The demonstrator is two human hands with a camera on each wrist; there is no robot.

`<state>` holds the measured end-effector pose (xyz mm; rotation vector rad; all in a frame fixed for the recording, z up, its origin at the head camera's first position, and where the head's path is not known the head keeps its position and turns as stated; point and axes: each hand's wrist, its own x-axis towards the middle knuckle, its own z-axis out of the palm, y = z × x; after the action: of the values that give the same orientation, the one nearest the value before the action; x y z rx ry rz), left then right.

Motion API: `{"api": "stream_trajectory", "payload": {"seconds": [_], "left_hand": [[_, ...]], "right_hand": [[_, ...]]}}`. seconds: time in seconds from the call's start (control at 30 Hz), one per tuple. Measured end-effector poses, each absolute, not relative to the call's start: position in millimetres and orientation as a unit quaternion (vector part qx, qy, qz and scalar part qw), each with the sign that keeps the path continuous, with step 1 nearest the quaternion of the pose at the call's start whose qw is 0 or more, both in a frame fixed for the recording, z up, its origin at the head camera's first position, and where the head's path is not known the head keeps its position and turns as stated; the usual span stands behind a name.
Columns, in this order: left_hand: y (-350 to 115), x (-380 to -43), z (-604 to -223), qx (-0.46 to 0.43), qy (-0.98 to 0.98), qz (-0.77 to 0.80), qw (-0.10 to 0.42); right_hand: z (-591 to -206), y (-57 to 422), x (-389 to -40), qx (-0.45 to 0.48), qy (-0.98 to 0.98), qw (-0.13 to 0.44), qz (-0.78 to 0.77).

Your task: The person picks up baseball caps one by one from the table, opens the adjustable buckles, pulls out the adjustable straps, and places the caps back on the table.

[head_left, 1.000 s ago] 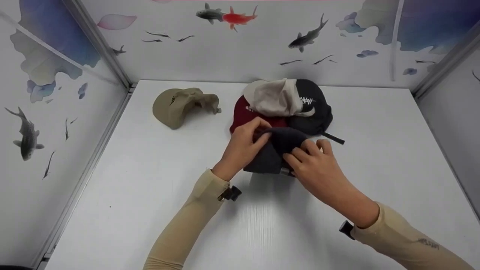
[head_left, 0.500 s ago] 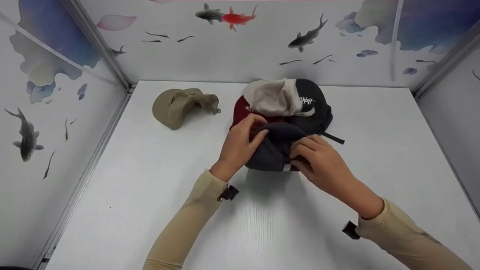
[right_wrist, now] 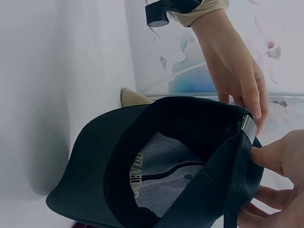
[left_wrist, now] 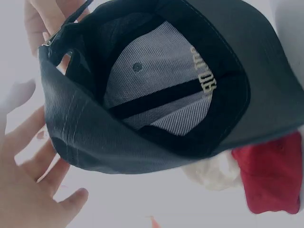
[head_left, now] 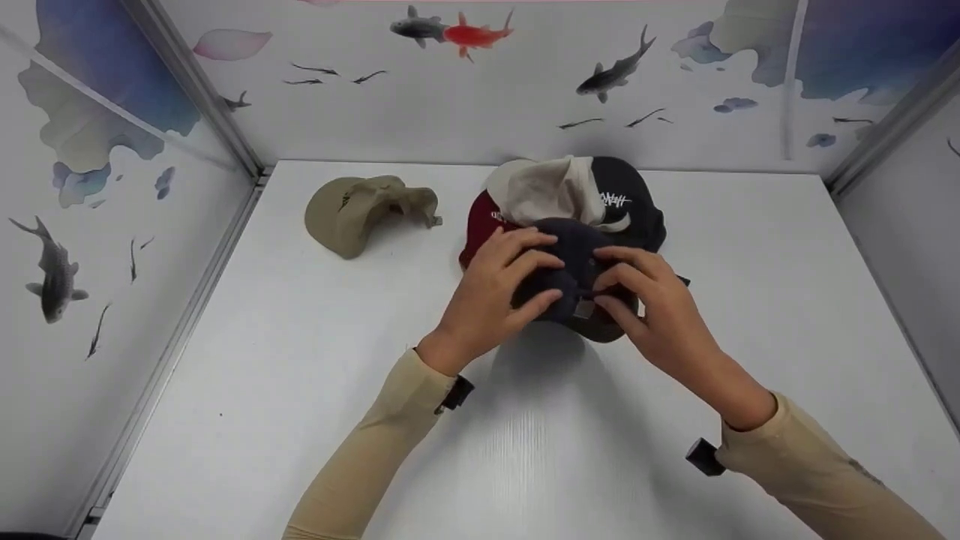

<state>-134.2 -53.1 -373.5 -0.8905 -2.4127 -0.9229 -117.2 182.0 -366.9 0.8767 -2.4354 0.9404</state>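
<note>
A navy baseball cap [head_left: 571,251] is lifted above the table, its brim hanging down at the front. In the left wrist view the cap's open inside [left_wrist: 156,90] shows, with mesh lining and pale lettering. My right hand [head_left: 660,307] pinches the back of the cap by the strap; the metal buckle [right_wrist: 248,129] lies close to the thumb. My left hand [head_left: 491,289] touches the other side of the crown with spread fingers; in the left wrist view its thumb stands away from the cloth.
Behind the navy cap lie a red cap [head_left: 480,221], a light beige cap [head_left: 544,195] and a black cap [head_left: 626,184], bunched together. A tan cap [head_left: 341,217] sits apart at the back left. Printed wall panels [head_left: 480,105] border the white table [head_left: 300,337].
The navy cap has risen and turned, so its crown now faces up in the head view. My left fingers have gone from pinching its edge to spreading over it.
</note>
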Motion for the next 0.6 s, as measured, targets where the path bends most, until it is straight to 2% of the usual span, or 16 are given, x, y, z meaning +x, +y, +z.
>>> {"api": "stream_trajectory", "payload": {"seconds": [0.2, 0.43, 0.6], "left_hand": [[-50.9, -131.6, -373.5, -0.335, -0.870, -0.321, 0.164], [-47.6, -129.3, -376.4, -0.328, -0.879, -0.322, 0.131], [-47.7, -129.4, -375.7, -0.316, -0.883, -0.323, 0.132]], "right_hand": [[-366.5, 181.6, -118.0, 0.317, -0.859, 0.198, 0.349], [-367.4, 181.7, -118.4, 0.295, -0.869, 0.177, 0.355], [-366.4, 179.6, -119.3, 0.275, -0.876, 0.149, 0.368]]}}
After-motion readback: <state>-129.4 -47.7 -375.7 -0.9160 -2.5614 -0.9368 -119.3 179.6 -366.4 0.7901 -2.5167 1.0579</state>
